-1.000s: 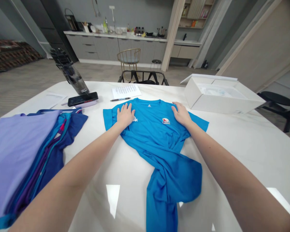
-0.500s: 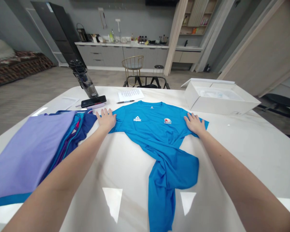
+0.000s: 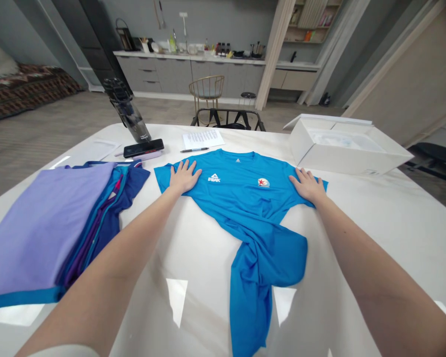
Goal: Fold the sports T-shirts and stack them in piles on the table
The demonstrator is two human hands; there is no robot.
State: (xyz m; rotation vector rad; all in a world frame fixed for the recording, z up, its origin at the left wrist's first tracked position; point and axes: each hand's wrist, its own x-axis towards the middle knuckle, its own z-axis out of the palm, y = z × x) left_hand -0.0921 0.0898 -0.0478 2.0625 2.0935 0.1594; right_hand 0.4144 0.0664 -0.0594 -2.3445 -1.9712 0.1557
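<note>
Two bare hands on one blue T-shirt here; the shirt lies front side up on a white table, collar end away from the person; the left hand is palm down with fingers spread, on the cloth where the left sleeve meets the body; the right hand is also flat and spread, over the right sleeve; neither one is pinching any fabric. The chest part is pretty smooth, with a white logo reading PEAK on the left and a small round badge with a red star shape on the right; the lower half is a mess though, all twisted and bunched, trailing toward the near edge of the view.

Off to the left there's a pile of clothes, light purple on top with blue and darker stuff peeking out beside it; just beyond that a black phone rests on a pale purple case; a pen lies just past the collar, with a printed sheet right behind it; on the far right sits an open white box, near the right hand but not touching it.
</note>
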